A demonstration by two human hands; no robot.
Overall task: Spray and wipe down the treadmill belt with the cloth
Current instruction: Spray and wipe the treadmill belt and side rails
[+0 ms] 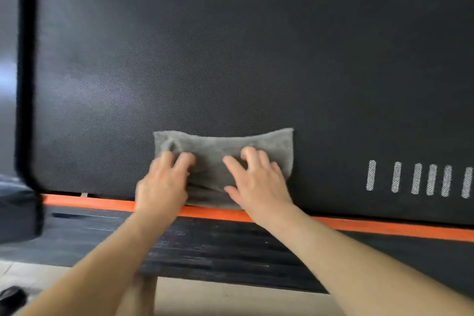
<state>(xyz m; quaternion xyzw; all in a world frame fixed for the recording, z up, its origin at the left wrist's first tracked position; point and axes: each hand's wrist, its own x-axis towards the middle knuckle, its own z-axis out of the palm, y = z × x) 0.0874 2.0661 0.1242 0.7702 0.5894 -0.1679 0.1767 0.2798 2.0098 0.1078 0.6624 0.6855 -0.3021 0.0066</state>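
Head view: two bare hands rest side by side on one grey cloth (pixel 213 147). The right hand (pixel 256 182) lies on the cloth's right half, fingers spread and a little bent, pressing it down without gripping. The left hand (pixel 164 182) sits on the left half with its fingertips bent onto the fabric, which wrinkles just beyond them. This hand is blurred, so I cannot tell whether it pinches the cloth or only presses it. Both forearms reach in from the bottom edge.

The cloth lies spread on the single black treadmill belt (pixel 230 46), at the belt's near edge, and its lower hem touches the one orange strip (pixel 359 228) that runs along that edge. The belt's woven texture shows a pale sheen toward the left.

To the right of the cloth, well apart from it, six short white dashes (pixel 420 179) are printed in a row on the belt, and the last is cut by the frame edge. Nearer than the orange strip runs one black ribbed side rail (pixel 218 246). One black frame bar (pixel 25 72) borders the belt on the left. Pale floor (pixel 230 300) shows at the bottom, with one dark, blurred object (pixel 10 296) in the lower left corner.
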